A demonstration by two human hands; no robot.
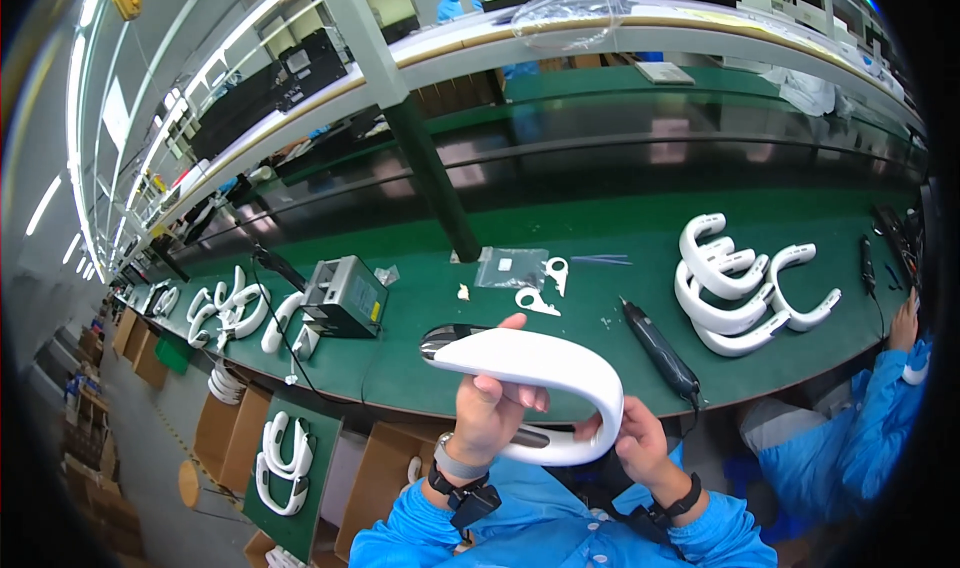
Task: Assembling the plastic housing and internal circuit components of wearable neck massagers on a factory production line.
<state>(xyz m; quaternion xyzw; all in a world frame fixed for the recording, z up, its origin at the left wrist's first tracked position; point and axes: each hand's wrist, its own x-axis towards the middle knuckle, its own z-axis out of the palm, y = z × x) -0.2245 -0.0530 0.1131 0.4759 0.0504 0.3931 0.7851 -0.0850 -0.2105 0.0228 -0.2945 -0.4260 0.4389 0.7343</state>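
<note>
Between left hand (480, 420) and right hand (645, 446): white curved device (535, 353).

white u-shaped unit (540, 356) — smooth, glossy shell, dark glossy cap (448, 342) at the end of the upper arm, dark elongated inset (532, 437) on the lower arm. pose: raised off the bench (590, 223), bend to the right, both arms pointing left. upper arm gripped by the left hand (485, 418) — bend held by the right hand (643, 446).

Beyond held white piece (545, 354), gap between grey box (345, 296) and black tool (660, 350); 2 clips (541, 308) inside; green post (428, 176) behind.
</note>
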